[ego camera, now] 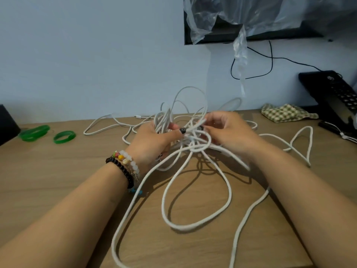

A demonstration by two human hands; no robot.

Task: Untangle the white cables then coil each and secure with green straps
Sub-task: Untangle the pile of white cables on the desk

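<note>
Cables (185, 138): knot raised just above the desk (58, 180) between both hands, left hand (154, 140) gripping a bundle of loops, right hand (222, 130) pinching 1 strand, slack trailing toward the viewer; 2 straps (64, 136) far left.

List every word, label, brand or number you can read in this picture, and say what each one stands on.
No text can be read.
Black telephone: its keypad buttons and a small round mark near the top are too blurred to read.
White cables, green straps, checked cloth, beaded bracelets and plastic sheet: no print shows.
</note>
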